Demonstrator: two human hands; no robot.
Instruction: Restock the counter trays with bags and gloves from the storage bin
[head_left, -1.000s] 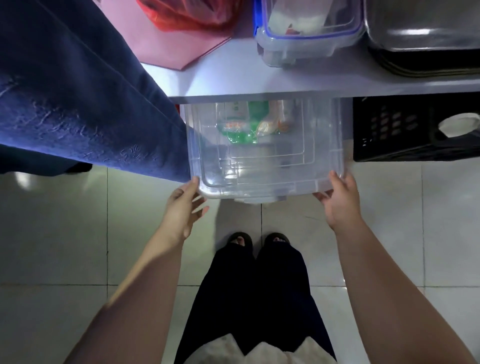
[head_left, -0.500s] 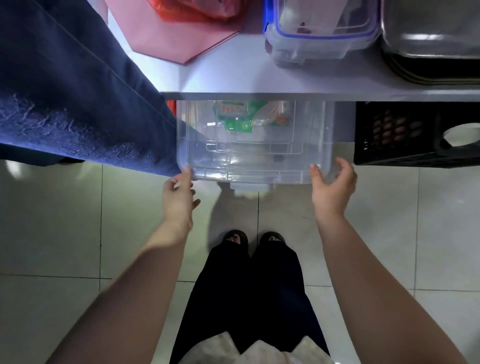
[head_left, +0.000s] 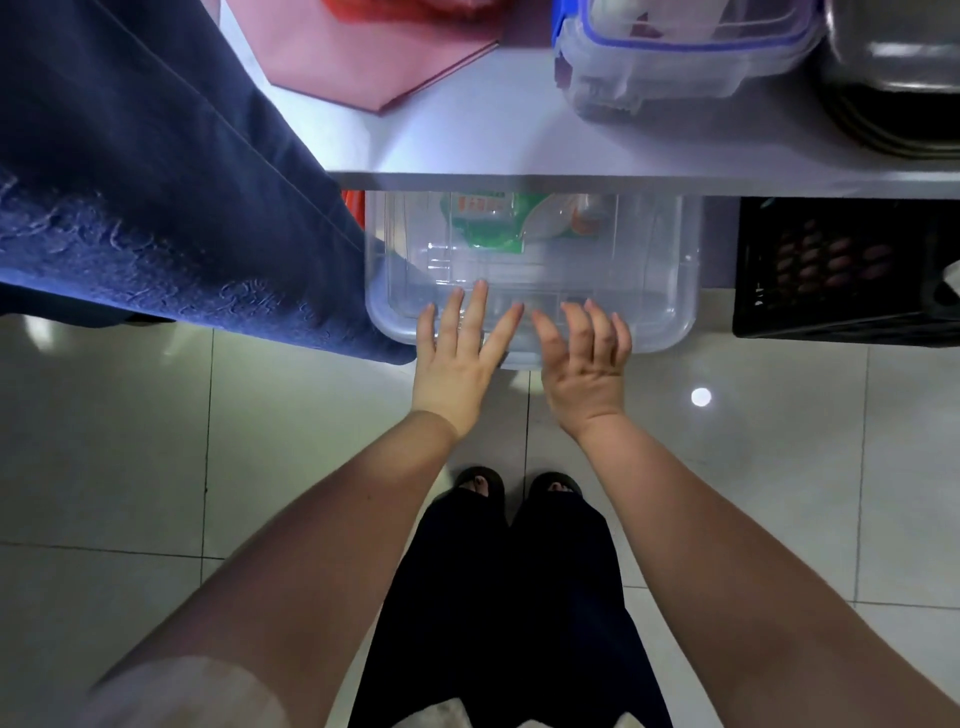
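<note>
A clear plastic storage bin (head_left: 654, 280) with a clear lid sits on the floor, half tucked under the white counter (head_left: 498, 150). Green and white packets (head_left: 498, 223) show through its lid near the back. My left hand (head_left: 457, 353) lies flat with fingers spread over the bin's front edge. My right hand (head_left: 584, 353) hovers beside it at the front edge, fingers apart and slightly curled. Neither hand holds anything.
A person in dark blue trousers (head_left: 156, 197) stands close at the left, touching the bin's left side. A black crate (head_left: 841, 270) sits under the counter at the right. On the counter are a blue-rimmed clear container (head_left: 675, 57), a pink sheet (head_left: 374, 62) and a metal tray (head_left: 893, 78).
The bin has slid further back under the counter. Both hands left its front corners and came together at the middle of its front edge.
</note>
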